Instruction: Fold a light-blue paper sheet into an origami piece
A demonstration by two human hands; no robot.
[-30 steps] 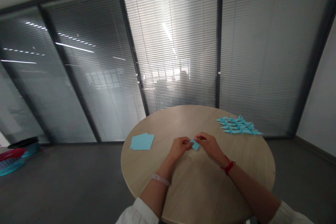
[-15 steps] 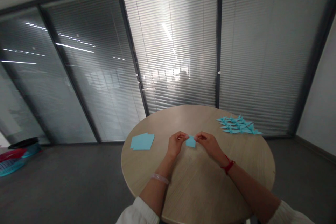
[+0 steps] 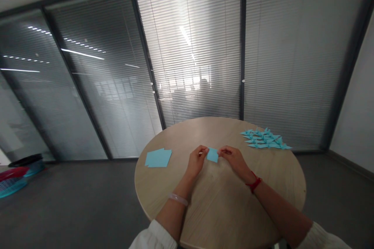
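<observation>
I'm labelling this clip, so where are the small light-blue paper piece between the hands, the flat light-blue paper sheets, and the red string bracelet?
Small light-blue paper piece (image 3: 212,155): head view, middle of the piece.
Flat light-blue paper sheets (image 3: 157,158): head view, middle of the top sheet.
Red string bracelet (image 3: 254,184): head view, middle of the cord.

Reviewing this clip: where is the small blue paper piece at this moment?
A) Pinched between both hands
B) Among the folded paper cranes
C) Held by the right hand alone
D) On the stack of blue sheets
A: the small blue paper piece sits between the left hand and right hand, with fingers of both at its edges.
</observation>
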